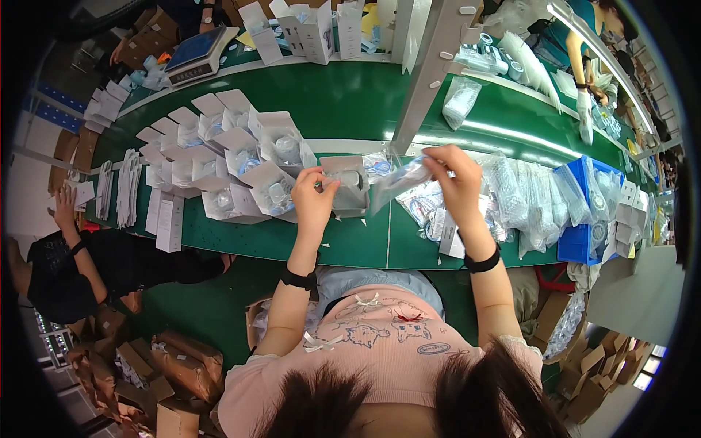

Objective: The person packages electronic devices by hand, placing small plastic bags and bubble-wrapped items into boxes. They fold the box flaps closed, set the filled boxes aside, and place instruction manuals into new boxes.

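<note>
My right hand pinches a clear plastic bag between thumb and fingers, just right of an open white box. What the bag holds is hard to make out. My left hand is at the box's left edge, thumb and forefinger curled on its wall. Inside this box lies a clear plastic-wrapped item. Left of it stand several open white boxes in rows, with clear bagged parts and blue-tinted tubing in them. Small printed bags with blue pieces lie behind the bag.
Bubble-wrapped packets are heaped at right against a blue bin. Flat white cartons stand at far left, near another person's hand. A metal post rises behind my hands. Across the bench are a scale and other workers.
</note>
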The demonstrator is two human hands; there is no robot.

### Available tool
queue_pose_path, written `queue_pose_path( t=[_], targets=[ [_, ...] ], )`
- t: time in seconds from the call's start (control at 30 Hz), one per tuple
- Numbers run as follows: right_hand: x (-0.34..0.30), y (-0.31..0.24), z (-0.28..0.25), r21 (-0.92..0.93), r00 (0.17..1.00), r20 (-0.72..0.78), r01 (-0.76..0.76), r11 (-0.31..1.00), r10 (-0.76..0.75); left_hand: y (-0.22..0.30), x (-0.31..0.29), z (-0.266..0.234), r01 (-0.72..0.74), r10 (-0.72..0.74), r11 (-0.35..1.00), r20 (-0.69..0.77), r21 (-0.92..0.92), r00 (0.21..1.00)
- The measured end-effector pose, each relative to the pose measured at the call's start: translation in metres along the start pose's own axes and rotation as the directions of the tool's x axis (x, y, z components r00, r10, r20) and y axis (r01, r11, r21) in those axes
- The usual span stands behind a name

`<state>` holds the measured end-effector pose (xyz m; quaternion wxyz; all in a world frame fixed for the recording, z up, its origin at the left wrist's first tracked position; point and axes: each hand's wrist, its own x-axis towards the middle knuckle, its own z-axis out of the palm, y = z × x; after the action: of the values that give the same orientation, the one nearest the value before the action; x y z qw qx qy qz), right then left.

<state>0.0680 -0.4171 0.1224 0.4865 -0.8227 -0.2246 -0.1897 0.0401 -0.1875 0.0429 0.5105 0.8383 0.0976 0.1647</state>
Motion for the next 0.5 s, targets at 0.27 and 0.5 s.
queue_pose_path(
  t=[0.27, 0.5],
  targets=[
    [-0.017, -0.012, 0.078, -0.146, 0.879, 0.221, 0.459, 0.876, -0.424, -0.017, 0.014, 0.003, 0.018, -0.012, 0.997, 0.082, -0.080, 0.997],
    [-0.049, 0.000, 0.110, -0.200, 0.841, 0.446, 0.427, 0.882, -0.307, -0.029, 0.002, 0.008, 0.041, -0.023, 0.959, 0.068, -0.281, 0.997]
  ],
)
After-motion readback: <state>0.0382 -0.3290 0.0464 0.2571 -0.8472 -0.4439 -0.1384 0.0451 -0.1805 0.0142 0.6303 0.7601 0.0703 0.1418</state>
